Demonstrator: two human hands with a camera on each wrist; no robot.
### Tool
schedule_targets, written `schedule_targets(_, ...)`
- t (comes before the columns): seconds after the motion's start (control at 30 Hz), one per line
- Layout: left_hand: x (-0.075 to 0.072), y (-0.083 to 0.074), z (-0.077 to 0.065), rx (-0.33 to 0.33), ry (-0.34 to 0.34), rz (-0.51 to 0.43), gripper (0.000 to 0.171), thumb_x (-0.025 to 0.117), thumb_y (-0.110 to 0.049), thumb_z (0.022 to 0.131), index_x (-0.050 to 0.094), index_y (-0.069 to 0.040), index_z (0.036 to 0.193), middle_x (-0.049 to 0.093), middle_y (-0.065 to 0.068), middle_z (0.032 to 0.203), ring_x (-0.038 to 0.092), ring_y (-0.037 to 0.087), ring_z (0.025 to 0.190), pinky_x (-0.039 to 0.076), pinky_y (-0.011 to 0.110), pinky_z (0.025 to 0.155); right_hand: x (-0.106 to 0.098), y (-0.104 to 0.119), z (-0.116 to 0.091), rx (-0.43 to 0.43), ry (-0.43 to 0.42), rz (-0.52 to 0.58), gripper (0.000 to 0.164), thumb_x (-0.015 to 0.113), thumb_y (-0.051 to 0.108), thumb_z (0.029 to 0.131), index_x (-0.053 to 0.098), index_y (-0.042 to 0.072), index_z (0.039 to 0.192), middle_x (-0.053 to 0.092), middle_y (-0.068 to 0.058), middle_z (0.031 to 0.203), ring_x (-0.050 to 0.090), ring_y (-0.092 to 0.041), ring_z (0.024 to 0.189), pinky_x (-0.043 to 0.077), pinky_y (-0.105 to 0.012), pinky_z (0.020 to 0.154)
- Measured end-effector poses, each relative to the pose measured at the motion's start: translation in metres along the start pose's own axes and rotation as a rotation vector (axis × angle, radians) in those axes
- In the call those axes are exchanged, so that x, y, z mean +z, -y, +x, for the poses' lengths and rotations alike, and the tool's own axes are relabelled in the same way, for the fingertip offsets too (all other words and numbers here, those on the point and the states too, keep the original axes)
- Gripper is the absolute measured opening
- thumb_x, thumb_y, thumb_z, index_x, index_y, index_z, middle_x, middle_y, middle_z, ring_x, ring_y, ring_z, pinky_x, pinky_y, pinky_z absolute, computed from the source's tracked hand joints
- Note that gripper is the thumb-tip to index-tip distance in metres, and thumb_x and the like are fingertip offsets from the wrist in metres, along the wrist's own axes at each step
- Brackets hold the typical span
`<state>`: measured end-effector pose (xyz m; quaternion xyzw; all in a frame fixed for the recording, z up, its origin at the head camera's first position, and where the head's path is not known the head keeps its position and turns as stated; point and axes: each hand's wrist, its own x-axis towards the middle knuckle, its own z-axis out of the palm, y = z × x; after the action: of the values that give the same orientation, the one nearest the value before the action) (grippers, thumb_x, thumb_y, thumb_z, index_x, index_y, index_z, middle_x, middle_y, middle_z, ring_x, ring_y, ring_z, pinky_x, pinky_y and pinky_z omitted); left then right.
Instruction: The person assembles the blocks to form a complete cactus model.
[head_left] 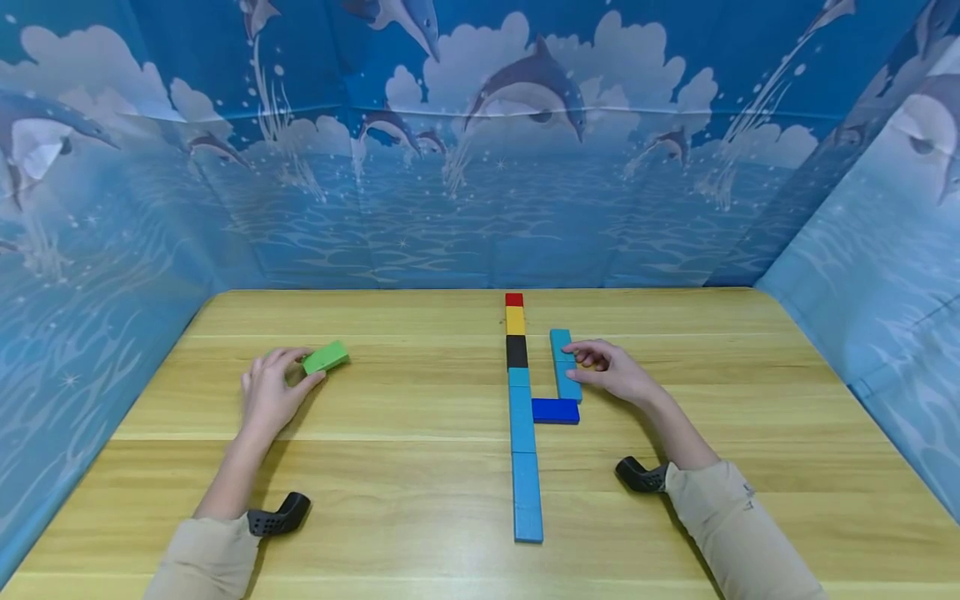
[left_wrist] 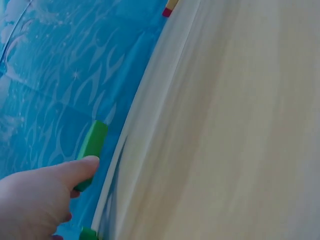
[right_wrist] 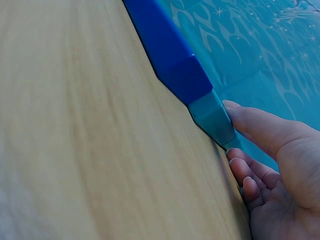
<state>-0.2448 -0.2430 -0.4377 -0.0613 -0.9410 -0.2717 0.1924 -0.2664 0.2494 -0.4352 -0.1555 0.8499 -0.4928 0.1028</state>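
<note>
Thumb and fingers of my left hand (head_left: 272, 393) pinch a green block (head_left: 327, 357) at the left of the table. Another bit of green (left_wrist: 88, 233) shows below that hand in the left wrist view. My right hand (head_left: 611, 371) is at the right side of two light blue blocks (head_left: 566, 367) set end to end, thumb and index fingertips at their edge, the other fingers loosely bent. A dark blue block (head_left: 556, 411) lies crosswise at their near end, joining them to a long line of blocks (head_left: 523, 425).
From far to near, the line runs red (head_left: 513, 299), yellow (head_left: 515, 321), black (head_left: 517, 352), then several light blue blocks. Black curved devices (head_left: 279, 515) sit at both wrists. A dolphin-print curtain (head_left: 480, 208) surrounds the wooden table (head_left: 405, 500) at the back and sides.
</note>
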Motion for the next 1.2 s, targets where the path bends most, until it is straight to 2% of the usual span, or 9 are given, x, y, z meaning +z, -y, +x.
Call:
schedule_targets(0.1,0.006,-0.014,0.005,0.036,0.003,-0.050,0.039,0.073,-0.021,0.077,0.062,-0.007,0.112,0.057,0.018,0.112,0.042,0.033,0.096,0.023,0.051,0.082,0.000,-0.004,0.001,-0.007,-0.006,-0.002,0.043,0.063,0.020,0.087,0.052,0.002,0.124,0.046,-0.015,0.103,0.038,-0.024,0.087,0.034,-0.026,0.071)
schedule_targets(0.2,0.015,-0.032,0.010,0.075,0.034,-0.099,0.039,0.075,-0.019,0.076,0.063,-0.008,0.111,0.058,0.015,0.110,0.043,0.032,0.098,0.024,0.050,0.083,0.000,-0.005,0.001,-0.014,-0.011,0.001,0.043,0.064,0.022,0.087,0.053,0.003,0.124,0.046,-0.015,0.102,0.038,-0.024,0.087,0.034,-0.026,0.071)
schedule_targets(0.47,0.050,-0.082,0.022,0.163,0.164,-0.226,0.038,0.076,-0.023,0.074,0.065,-0.010,0.109,0.060,0.008,0.107,0.045,0.026,0.097,0.026,0.048,0.088,0.000,-0.005,0.001,-0.011,-0.020,-0.015,0.042,0.064,0.022,0.086,0.053,0.004,0.123,0.047,-0.013,0.102,0.039,-0.024,0.087,0.035,-0.027,0.071)
schedule_targets(0.67,0.079,-0.110,0.024,0.217,0.279,-0.247,0.038,0.075,-0.026,0.076,0.065,-0.013,0.110,0.060,0.003,0.107,0.046,0.023,0.099,0.029,0.045,0.087,0.000,-0.004,0.003,-0.010,-0.013,-0.021,0.043,0.064,0.023,0.086,0.053,0.005,0.124,0.047,-0.012,0.103,0.039,-0.024,0.087,0.035,-0.028,0.072)
schedule_targets(0.9,0.102,-0.128,0.026,0.242,0.341,-0.255,0.036,0.074,-0.026,0.076,0.065,-0.014,0.109,0.060,0.001,0.106,0.046,0.021,0.096,0.031,0.044,0.087,0.001,-0.005,0.003,-0.014,-0.005,-0.012,0.043,0.064,0.023,0.086,0.053,0.005,0.124,0.046,-0.013,0.102,0.038,-0.025,0.087,0.034,-0.028,0.072)
schedule_targets(1.2,0.116,-0.134,0.028,0.268,0.351,-0.256,0.036,0.074,-0.027,0.076,0.065,-0.014,0.109,0.060,0.001,0.106,0.046,0.020,0.094,0.030,0.042,0.084,0.000,0.001,0.000,-0.018,0.000,-0.016,0.041,0.062,0.016,0.087,0.052,0.000,0.124,0.046,-0.016,0.101,0.038,-0.024,0.086,0.034,-0.027,0.071)
